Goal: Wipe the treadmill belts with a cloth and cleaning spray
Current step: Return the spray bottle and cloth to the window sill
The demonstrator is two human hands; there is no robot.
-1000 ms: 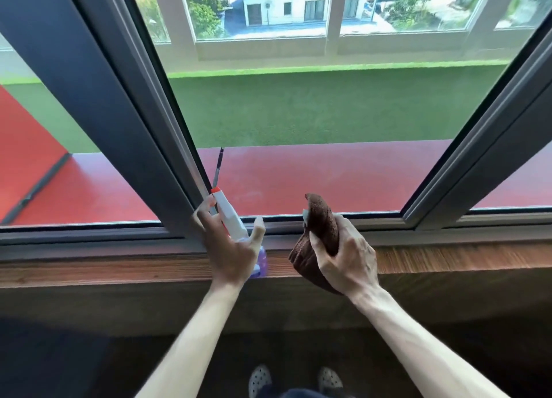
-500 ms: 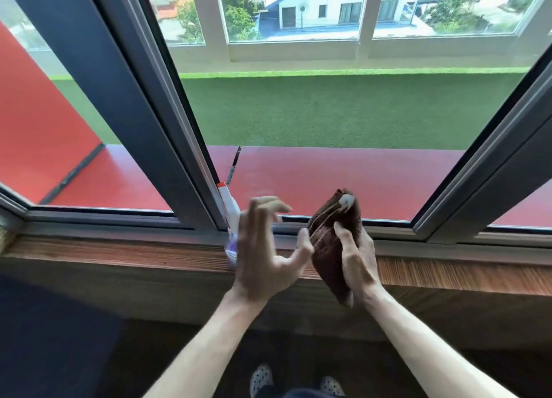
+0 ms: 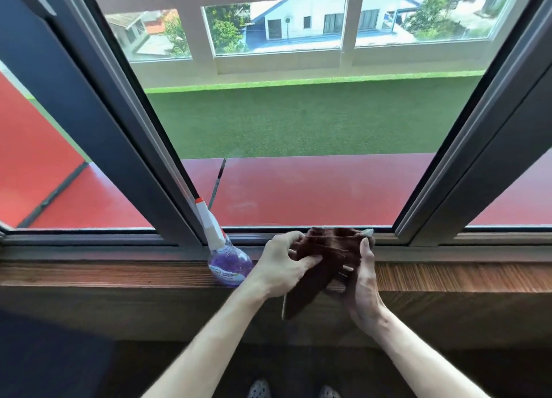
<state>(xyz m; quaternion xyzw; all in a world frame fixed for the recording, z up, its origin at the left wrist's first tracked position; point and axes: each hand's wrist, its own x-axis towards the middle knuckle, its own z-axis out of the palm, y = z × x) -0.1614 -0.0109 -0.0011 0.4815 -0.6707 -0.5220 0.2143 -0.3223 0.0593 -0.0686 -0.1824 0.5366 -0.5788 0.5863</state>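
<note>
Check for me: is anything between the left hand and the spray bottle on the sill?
Nothing visible stands between them. The spray bottle stands free on the wooden sill, just left of the left hand. But that hand is busy: it and the right hand both grip the brown cloth.

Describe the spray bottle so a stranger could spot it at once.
Find the wooden window sill below the big window. The spray bottle stands there against the dark frame post, just left of the hands. It alone has a purple body and white, red-tipped nozzle.
</note>
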